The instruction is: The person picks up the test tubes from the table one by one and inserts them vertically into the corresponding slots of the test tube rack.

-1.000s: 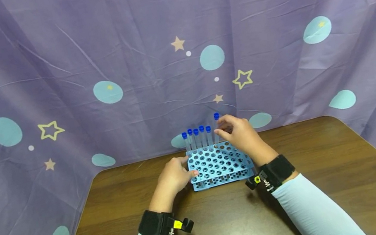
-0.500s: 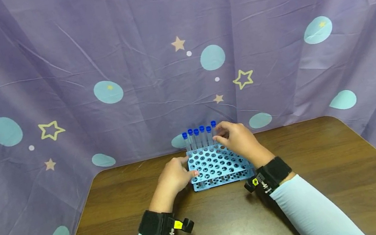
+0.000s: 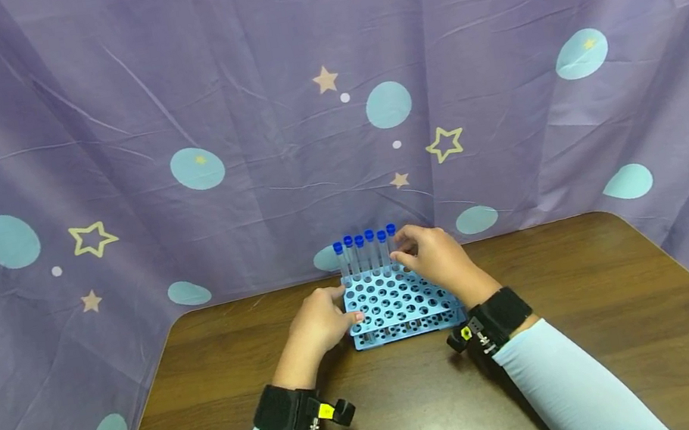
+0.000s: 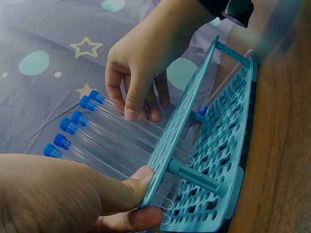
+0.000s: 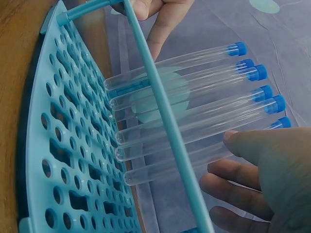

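1. A clear plastic test tube with a blue cap [image 3: 393, 241], light, stiff and smooth, stands sixth in the back row of the pale blue perforated rack [image 3: 402, 305]; best pinched just below the cap.
2. The right hand [image 3: 435, 260] arches over the rack, fingertips [image 4: 132, 112] pinching that tube.
3. The left hand [image 3: 318, 323] grips the rack's left edge, wrist low on the brown wooden table [image 3: 612, 321].

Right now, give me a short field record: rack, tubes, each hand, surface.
rack: light blue tube rack, many round holes, standing on the table
tubes: six clear tubes with blue caps, upright in the rack's far row
left hand: left hand grips the rack's left edge, thumb on the top plate
right hand: right hand at the far row, fingers on the sixth, rightmost tube
surface: dark wooden table
backdrop: purple cloth with stars and dots
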A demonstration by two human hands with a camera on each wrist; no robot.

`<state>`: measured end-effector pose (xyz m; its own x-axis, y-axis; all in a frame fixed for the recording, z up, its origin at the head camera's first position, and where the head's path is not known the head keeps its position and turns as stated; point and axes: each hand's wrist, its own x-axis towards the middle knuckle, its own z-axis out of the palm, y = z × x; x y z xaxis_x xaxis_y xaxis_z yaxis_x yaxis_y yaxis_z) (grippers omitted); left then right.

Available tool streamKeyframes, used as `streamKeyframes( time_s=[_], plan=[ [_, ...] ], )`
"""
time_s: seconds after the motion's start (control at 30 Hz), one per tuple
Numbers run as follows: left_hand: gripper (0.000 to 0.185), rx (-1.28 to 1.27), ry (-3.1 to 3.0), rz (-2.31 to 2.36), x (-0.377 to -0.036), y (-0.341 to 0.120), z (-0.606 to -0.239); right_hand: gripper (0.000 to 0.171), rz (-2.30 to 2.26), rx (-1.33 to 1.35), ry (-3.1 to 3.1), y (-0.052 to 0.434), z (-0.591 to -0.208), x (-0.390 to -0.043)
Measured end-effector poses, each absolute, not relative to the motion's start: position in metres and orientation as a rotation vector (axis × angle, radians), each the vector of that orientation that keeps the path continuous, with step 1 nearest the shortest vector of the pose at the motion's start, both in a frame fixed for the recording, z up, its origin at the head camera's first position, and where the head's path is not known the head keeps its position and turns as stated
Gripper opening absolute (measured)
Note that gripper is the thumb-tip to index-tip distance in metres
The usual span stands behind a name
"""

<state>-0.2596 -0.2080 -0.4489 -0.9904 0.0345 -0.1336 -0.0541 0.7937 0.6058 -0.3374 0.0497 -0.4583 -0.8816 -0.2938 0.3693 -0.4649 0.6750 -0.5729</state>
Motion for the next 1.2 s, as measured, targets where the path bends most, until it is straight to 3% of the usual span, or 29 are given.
streamKeyframes(
  time_s=[0.7,1.2],
  plan=[
    [0.076,-0.042,2.830,0.976,-0.258,-0.207,-0.448,0.027,0.988,0.619,-2.655,0.051,-0.460,-0.338],
    [0.078,-0.007,2.826,0.969,-0.258,-0.209,-0.449,0.036,0.980,0.576,-2.825,0.076,-0.437,-0.337]
  ],
)
